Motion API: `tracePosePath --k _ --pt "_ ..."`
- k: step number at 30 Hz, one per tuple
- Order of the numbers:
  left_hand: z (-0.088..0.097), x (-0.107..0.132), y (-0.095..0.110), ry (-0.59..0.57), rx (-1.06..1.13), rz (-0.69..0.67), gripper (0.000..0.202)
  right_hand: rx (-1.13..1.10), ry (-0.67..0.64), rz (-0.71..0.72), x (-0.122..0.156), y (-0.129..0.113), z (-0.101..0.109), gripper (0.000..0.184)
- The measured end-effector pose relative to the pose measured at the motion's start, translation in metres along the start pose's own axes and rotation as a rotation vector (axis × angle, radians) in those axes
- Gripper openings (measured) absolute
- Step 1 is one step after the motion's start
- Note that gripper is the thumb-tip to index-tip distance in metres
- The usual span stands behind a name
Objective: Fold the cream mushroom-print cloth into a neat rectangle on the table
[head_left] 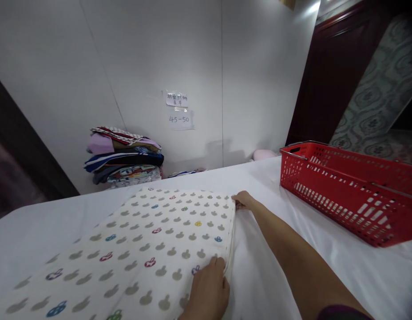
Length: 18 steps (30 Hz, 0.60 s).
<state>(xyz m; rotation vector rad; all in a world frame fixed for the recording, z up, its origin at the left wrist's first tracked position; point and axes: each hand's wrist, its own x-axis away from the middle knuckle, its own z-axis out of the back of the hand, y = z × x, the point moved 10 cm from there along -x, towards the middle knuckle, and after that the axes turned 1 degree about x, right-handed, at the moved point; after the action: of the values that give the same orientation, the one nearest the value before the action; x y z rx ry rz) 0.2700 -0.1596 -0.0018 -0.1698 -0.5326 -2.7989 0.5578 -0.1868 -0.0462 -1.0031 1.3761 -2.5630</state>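
A white cloth (142,244) printed with grey and coloured apple shapes lies folded in layers over the white-covered table (262,266). My left hand (207,289) is closed on its right edge near the front, thumb at the side and fingers on top. Farther off, my right hand (243,200) pinches the far right corner of the same cloth, arm stretched out. The fingertips of the right hand are partly hidden by the cloth's edge. The left part of the cloth runs out of view at the bottom.
A red plastic basket (339,191) with metal handles stands on the right. Folded clothes (126,155) are stacked at the back left by the white wall (199,53), which bears handwritten paper labels (181,120). Something pink (264,154) shows behind the table's far edge.
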Motion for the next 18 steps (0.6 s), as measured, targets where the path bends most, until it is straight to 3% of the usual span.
tracePosePath --k 8,18 --pt "-0.003 -0.001 -0.002 0.006 0.008 0.004 0.023 0.214 0.084 0.230 0.005 -0.018 0.021 0.028" --pt "0.000 0.000 0.000 0.011 0.005 -0.007 0.020 0.454 0.080 0.437 -0.001 -0.066 0.006 0.031"
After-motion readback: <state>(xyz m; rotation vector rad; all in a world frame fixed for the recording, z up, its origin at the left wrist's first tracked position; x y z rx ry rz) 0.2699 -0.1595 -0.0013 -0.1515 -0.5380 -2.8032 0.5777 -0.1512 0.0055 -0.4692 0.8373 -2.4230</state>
